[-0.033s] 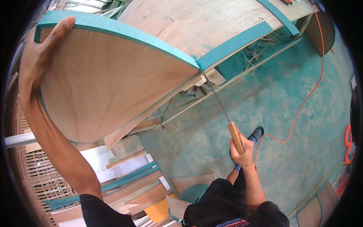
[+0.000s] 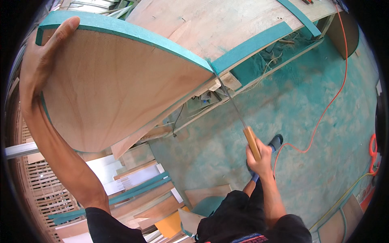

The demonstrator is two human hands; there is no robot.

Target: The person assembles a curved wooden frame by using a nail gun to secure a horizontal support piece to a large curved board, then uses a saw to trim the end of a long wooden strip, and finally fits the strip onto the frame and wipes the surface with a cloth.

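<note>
My left hand (image 2: 52,52) is wrapped round the teal-edged rim of a curved wooden panel (image 2: 125,89), its thumb lying over the edge at the upper left. The panel tilts up at the workbench. My right hand (image 2: 260,156) grips the wooden handle of a handsaw (image 2: 234,103), whose thin blade appears nearly edge-on. The blade's far end sits at the panel's right corner, where the panel meets a teal strip (image 2: 251,48) lying along the bench edge. How deep the blade sits there I cannot tell.
The workbench (image 2: 202,24) has nails standing in its top and a second teal strip (image 2: 299,18) across it. Clutter fills the shelf below. A red cord (image 2: 324,115) trails over the teal-stained floor (image 2: 308,182). Boards (image 2: 158,206) are stacked at lower left.
My right hand and the saw handle have shifted slightly forward, toward the panel corner. My left hand and the panel look unmoved.
</note>
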